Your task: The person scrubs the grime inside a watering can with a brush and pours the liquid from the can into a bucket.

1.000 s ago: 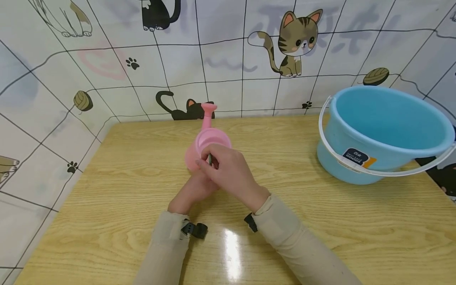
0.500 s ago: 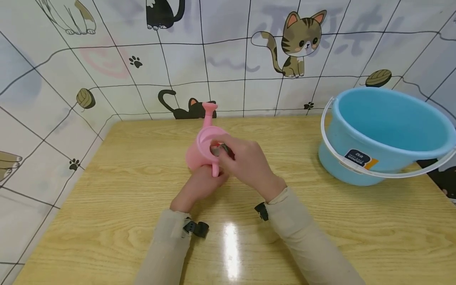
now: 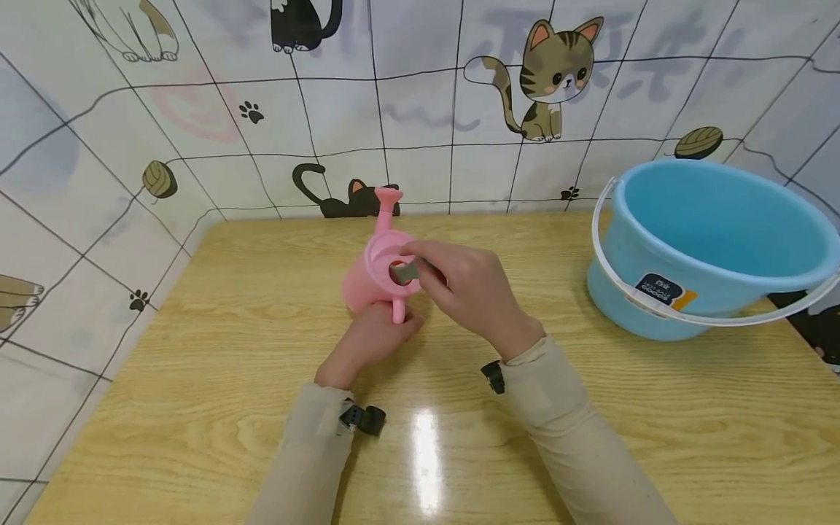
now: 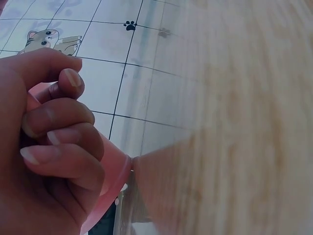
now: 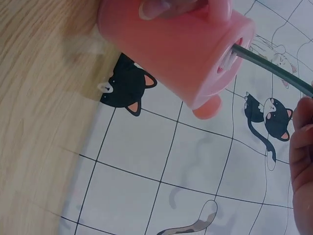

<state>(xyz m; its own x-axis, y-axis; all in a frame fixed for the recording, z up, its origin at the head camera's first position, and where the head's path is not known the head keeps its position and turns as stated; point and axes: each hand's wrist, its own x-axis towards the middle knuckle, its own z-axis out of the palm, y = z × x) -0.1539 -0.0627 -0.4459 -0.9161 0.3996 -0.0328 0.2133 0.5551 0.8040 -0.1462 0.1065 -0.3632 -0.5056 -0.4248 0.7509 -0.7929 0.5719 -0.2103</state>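
Note:
A pink watering can (image 3: 359, 283) leans toward me on the wooden table, its spout pointing to the wall. My left hand (image 3: 377, 334) grips it at the handle (image 3: 398, 309), fingers curled in the left wrist view. With thumb and fingertips my right hand (image 3: 474, 288) pinches a thin dark green rod, like a stem (image 5: 274, 69). In the right wrist view the rod's far end sits in the can's round top opening. Something red shows inside that opening in the head view; the rest of the inside is hidden.
A light blue bucket (image 3: 630, 251) with a white handle (image 3: 593, 226) stands at the right of the wooden table (image 3: 216, 379). White cloth walls (image 3: 420, 117) printed with cats and grid lines rise behind and on both sides.
My right hand has moved right, from over the can's top to beside it, uncovering the opening and handle. The can stays in my left hand's grip, nearly in place.

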